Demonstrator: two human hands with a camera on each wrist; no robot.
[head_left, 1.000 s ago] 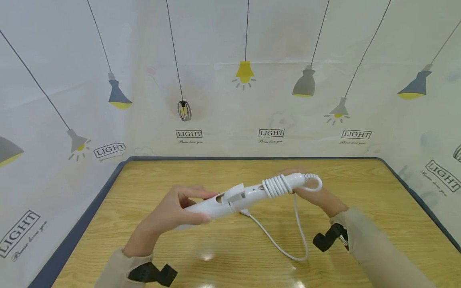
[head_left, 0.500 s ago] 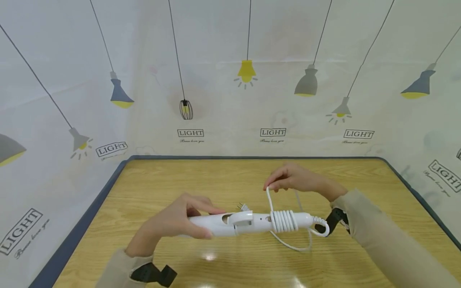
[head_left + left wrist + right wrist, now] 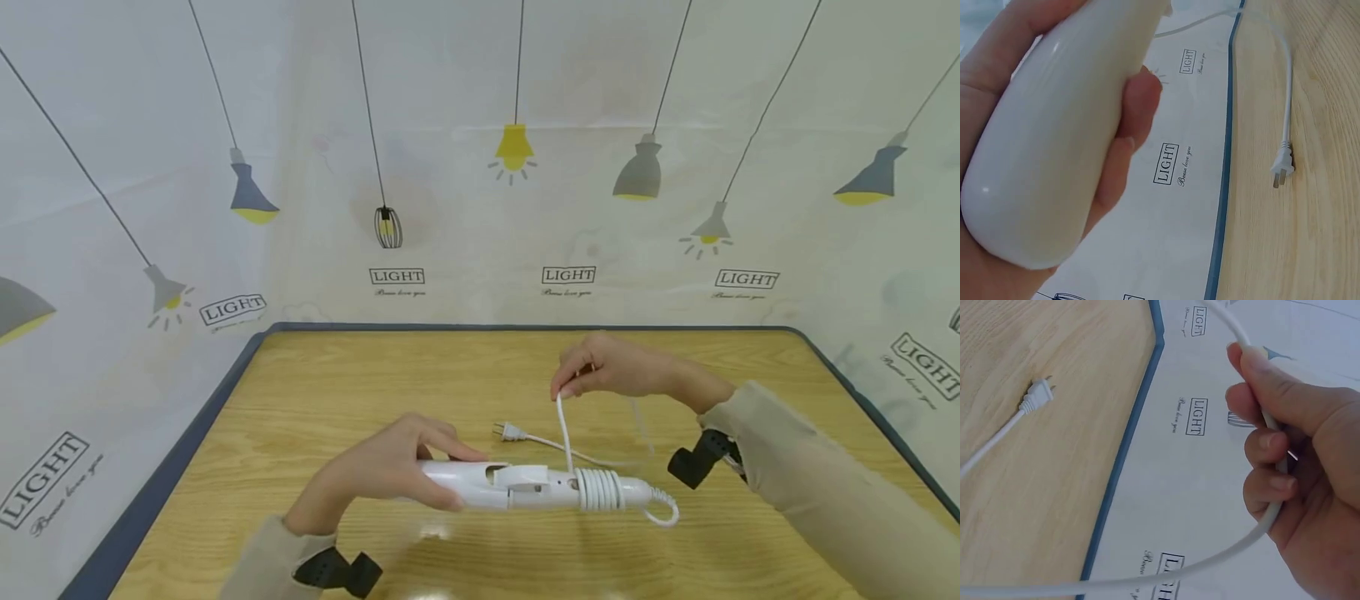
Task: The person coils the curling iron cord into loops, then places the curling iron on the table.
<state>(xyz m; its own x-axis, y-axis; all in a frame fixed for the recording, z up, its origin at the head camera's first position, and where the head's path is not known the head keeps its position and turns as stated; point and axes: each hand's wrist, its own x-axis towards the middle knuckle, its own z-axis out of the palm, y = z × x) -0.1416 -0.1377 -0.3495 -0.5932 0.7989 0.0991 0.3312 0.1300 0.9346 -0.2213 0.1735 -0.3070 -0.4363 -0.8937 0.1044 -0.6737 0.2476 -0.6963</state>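
Observation:
A white curling iron (image 3: 472, 485) with a raised lever lies nearly level above the table in the head view. My left hand (image 3: 397, 462) grips its thick, smooth left end, thumb on the near side; the left wrist view shows my fingers around the rounded end (image 3: 1041, 162). Several turns of white cord (image 3: 600, 490) are wound round the handle at the right. Above and behind it, my right hand (image 3: 615, 367) pinches the cord, which runs taut up from the coils. In the right wrist view the cord (image 3: 1229, 550) also passes through my curled fingers.
The cord's two-pronged plug (image 3: 512, 432) lies on the wooden table (image 3: 360, 383) behind the curling iron. A dark blue edge (image 3: 525, 327) borders the tabletop, and a white backdrop (image 3: 465, 217) printed with lamps rises behind and at both sides.
The curling iron has come down and turned from tilted to nearly level. My right hand has come round from behind the handle to above it, drawing the cord up. The plug end has shifted.

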